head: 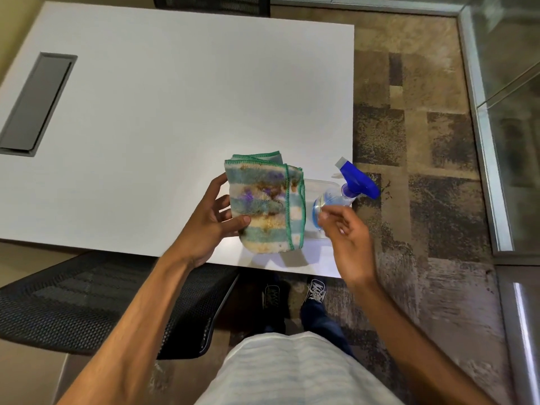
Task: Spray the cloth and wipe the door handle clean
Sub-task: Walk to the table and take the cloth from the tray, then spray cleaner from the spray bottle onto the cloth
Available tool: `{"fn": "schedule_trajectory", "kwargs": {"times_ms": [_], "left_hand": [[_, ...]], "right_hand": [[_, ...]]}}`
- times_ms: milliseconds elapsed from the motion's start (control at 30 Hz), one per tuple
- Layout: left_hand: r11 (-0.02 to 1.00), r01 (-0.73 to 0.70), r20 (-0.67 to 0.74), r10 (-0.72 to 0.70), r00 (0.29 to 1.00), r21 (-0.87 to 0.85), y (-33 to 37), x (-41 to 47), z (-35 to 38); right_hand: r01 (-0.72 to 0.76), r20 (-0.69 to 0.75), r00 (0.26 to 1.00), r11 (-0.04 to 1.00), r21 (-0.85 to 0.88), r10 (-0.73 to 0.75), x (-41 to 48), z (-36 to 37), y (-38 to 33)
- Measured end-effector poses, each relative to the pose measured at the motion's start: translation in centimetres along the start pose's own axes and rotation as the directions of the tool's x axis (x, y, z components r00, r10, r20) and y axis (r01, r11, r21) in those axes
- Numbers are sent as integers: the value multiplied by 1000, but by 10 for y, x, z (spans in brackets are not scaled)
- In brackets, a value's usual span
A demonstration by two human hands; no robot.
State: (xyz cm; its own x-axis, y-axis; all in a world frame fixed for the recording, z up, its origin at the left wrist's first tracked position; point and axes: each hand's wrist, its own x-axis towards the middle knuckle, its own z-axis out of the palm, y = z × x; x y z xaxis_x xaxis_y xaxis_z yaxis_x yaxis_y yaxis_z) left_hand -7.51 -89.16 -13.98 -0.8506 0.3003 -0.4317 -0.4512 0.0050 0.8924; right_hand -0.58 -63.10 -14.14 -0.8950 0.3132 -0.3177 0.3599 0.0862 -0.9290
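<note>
Right hand (349,238) fingers loosely spread, holding nothing; spray bottle (336,201) just beyond the fingertips, long axis running up-right to its blue trigger head. Left hand (209,226) pinches the folded cloth (264,206), beside the bottle.

cloth (267,206): fuzzy terry (stained) | bottle (333,200): clear plastic | table (175,97): smooth matt

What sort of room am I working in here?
Likely an office or meeting room: a large white table with a grey cable hatch set into it, black mesh chairs pulled up to it, patterned carpet and a glass partition on the right.
</note>
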Motion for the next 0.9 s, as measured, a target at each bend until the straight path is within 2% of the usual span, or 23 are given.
{"fn": "schedule_trajectory", "kwargs": {"times_ms": [133,200,300,400,500,667,900], "left_hand": [[999,-12,-48,14,999,38,-3,-2,4],[999,-12,-75,15,997,38,-4,-3,7],[999,-12,-111,17,994,50,-7,-4,11],[998,-16,-138,25,990,66,-10,-4,14],[992,-26,-169,48,985,127,-10,-6,18],[948,-60,-183,123,976,314,-4,-11,28],[934,-59,-206,139,968,352,2,-13,35]], "right_hand": [[3,-260,965,1000,-17,-7,-15,-25,30],[-26,-311,950,1000,-9,22,-7,-35,35],[-62,-177,983,998,-18,58,21,-46,35],[6,38,999,1000,19,-7,53,-50,24],[55,150,986,994,91,-68,76,-46,14],[76,199,975,989,130,-101,100,-37,9],[88,197,974,990,109,-108,99,-26,-7]]}}
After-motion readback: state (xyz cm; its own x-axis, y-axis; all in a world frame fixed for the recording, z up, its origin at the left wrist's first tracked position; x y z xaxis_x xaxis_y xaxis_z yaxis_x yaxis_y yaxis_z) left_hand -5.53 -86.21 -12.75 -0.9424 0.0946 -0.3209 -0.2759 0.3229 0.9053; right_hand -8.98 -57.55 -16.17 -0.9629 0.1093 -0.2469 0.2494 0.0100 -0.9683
